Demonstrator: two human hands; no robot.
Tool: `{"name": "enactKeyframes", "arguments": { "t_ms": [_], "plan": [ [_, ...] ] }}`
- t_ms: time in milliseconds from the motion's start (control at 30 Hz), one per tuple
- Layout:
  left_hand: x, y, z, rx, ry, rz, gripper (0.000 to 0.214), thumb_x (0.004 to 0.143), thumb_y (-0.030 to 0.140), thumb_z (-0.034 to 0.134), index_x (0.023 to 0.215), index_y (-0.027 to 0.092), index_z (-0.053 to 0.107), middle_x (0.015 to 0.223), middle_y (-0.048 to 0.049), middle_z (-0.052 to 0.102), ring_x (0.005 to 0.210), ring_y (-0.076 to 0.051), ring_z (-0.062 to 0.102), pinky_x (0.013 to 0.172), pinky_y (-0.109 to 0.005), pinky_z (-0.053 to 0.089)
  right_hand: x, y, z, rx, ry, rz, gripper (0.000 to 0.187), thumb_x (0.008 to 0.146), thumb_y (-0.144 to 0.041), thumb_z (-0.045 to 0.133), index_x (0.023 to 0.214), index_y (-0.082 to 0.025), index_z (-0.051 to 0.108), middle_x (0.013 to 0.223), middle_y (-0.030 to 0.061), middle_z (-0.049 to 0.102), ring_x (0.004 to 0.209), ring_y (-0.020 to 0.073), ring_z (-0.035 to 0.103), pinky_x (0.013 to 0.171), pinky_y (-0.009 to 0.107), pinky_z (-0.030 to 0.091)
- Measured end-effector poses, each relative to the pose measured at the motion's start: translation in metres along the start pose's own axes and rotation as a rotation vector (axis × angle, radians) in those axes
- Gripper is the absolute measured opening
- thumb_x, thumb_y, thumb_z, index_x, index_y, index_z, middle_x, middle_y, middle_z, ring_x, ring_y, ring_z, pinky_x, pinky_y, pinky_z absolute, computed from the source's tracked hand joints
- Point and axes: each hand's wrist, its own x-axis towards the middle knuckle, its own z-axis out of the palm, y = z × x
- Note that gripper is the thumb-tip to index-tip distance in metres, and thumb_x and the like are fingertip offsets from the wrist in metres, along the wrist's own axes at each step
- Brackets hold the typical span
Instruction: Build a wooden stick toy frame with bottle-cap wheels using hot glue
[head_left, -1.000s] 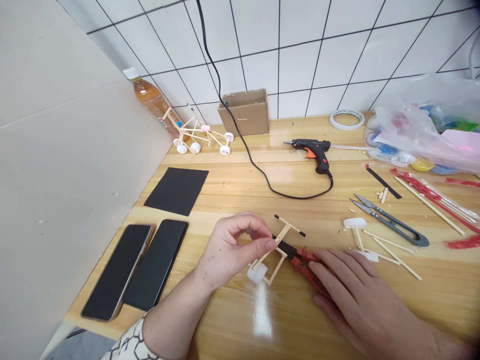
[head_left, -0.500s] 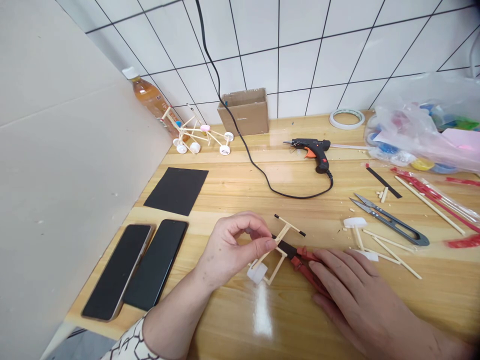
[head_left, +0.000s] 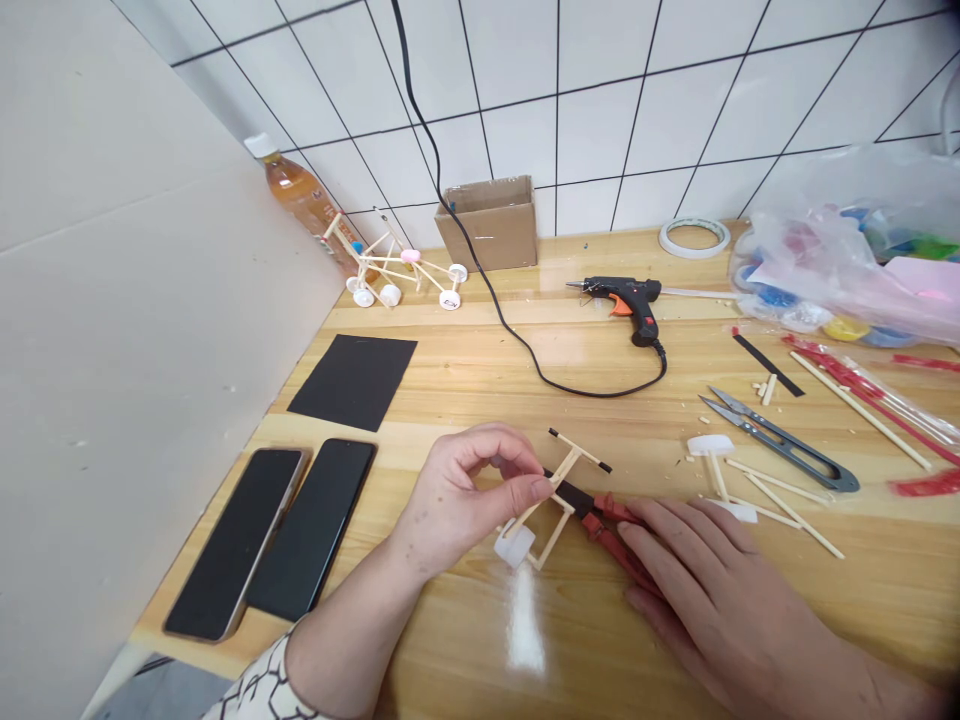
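The left hand pinched a stick frame near the front of the table and the right hand gripped pliers beside it, unmoved over the past second, suggesting steadying. Beyond, a bottle held amber drink, a bag colourful pieces; the box's contents stayed unclear.

The left hand pinches a small stick frame with a white wheel, while the right hand wraps the red handles of pliers whose dark nose reaches the frame. On the tabletop, taking that frame as the clock's centre, two phones lie side by side at nine o'clock, a black sheet at ten, a wheeled stick model at eleven, a glue gun towards one, and grey snips between two and three.
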Motion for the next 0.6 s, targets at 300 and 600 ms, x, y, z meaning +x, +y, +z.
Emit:
{"name": "enactKeyframes", "arguments": {
  "t_ms": [300,600],
  "plan": [
    [0.0010,0.0010,0.0009,-0.002,0.003,-0.004,0.011,0.069,0.022,0.072,0.067,0.014,0.065,0.069,-0.0037,0.062,0.068,-0.014,0.056,0.064,-0.026,0.044,0.0006,-0.0005,-0.0002,-0.002,0.003,-0.002,0.029,0.087,-0.018,0.043,0.109,-0.009,0.060,0.106,0.0151,0.066,0.095,0.0267,0.059,0.081,0.046,0.045],
    [0.0008,0.0008,0.0005,0.004,0.001,0.004,0.010,0.069,0.021,0.072,0.067,0.014,0.066,0.070,-0.0034,0.062,0.069,-0.014,0.057,0.065,-0.026,0.044,0.0011,0.0005,-0.0013,0.009,0.014,-0.018,0.028,0.086,-0.017,0.046,0.109,-0.008,0.059,0.106,0.0154,0.066,0.095,0.0278,0.059,0.080,0.046,0.044]
  ]
}}
